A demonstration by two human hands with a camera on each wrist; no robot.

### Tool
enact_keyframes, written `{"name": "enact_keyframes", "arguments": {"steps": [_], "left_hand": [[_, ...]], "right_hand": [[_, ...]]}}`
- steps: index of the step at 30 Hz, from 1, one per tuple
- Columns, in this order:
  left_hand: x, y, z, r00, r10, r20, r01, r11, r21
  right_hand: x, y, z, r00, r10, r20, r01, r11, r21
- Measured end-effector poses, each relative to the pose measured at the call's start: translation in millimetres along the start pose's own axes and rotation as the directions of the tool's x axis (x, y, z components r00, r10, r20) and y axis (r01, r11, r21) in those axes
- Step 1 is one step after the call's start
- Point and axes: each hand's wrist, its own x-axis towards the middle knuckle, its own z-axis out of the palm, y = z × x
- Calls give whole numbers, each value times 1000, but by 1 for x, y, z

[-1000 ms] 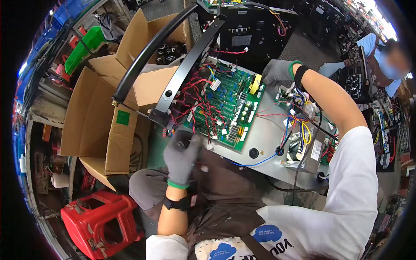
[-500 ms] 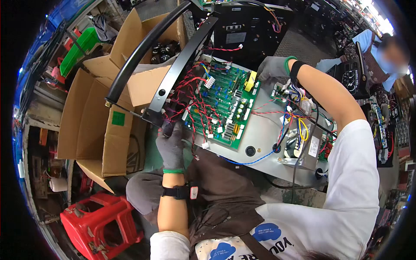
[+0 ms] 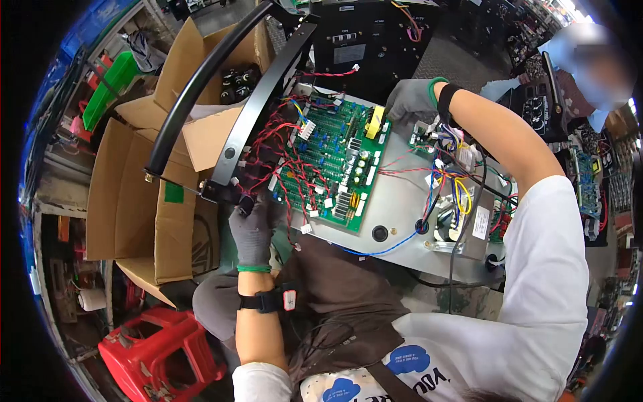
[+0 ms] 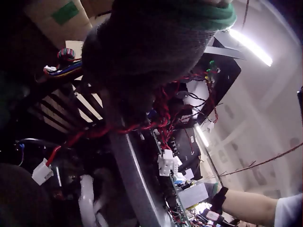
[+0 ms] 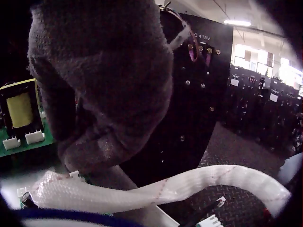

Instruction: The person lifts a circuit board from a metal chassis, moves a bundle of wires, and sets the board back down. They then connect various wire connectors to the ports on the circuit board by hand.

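A green circuit board (image 3: 333, 157) with many red wires (image 3: 295, 175) lies on a silver metal chassis (image 3: 418, 181), which has a black handle (image 3: 201, 94) at its left side. The gloved left hand (image 3: 251, 238) grips the chassis's near left corner, below the wires; its fingertips are partly hidden. In the left wrist view the glove (image 4: 147, 47) covers much of the picture above red wires and a white connector (image 4: 166, 163). My right hand (image 3: 412, 100) grips the chassis's far edge beside the yellow transformer (image 3: 375, 122). Its fingers look curled in the right wrist view.
Cardboard boxes (image 3: 137, 201) stand at the left, a red stool (image 3: 161, 355) at the lower left. A black panel (image 3: 368, 47) stands behind the chassis. Another person (image 3: 569, 74) is at the upper right. A white sleeve (image 5: 189, 184) crosses the right wrist view.
The left hand has moved left from the near edge of the board to the chassis's corner. Chassis, board and right hand appear farther left in the head view.
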Motion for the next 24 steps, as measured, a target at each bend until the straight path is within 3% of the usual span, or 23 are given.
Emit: {"name": "enact_keyframes", "arguments": {"steps": [5, 9, 13, 14, 16, 18, 19, 20, 21, 22, 23, 24], "left_hand": [[-3, 10, 2, 997, -70, -10, 69, 994, -86], [-10, 28, 4, 990, -137, 25, 139, 986, -96], [-12, 29, -1, 985, -147, 86, 153, 985, -73], [-11, 33, -2, 982, -170, 86, 173, 985, -24], [-2, 21, -5, 990, -88, 112, 98, 991, -92], [-5, 27, -6, 978, -176, 110, 175, 984, 17], [-5, 28, -7, 974, -185, 132, 188, 982, -11], [-4, 25, -8, 972, -190, 142, 192, 981, -6], [-1, 21, -10, 974, -180, 141, 181, 983, 4], [1, 18, -12, 975, -172, 142, 171, 985, 15], [0, 18, -13, 972, -175, 158, 174, 984, 24], [-1, 21, -13, 971, -151, 183, 153, 988, -1]], "right_hand": [[-15, -13, 1, 1000, -24, -19, 22, 993, -115], [14, 6, -6, 1000, -4, 30, 6, 995, -96], [1, 0, -11, 998, -24, 50, 29, 994, -103], [-20, -15, -18, 999, -49, 11, 50, 985, -167], [-29, -22, -38, 991, -104, -81, 76, 955, -288], [-56, -40, -59, 946, -215, -242, 109, 915, -389], [-54, -34, -76, 840, -487, -238, 276, 762, -586], [-74, -47, -70, 831, -383, -403, 283, 915, -287], [-87, -55, -63, 752, -430, -499, 383, 902, -200], [-107, -70, -46, 634, -454, -626, 404, 885, -233], [-128, -79, -31, 565, -546, -619, 543, 811, -220], [-157, -88, -18, 635, -494, -594, 551, 828, -100]]}}
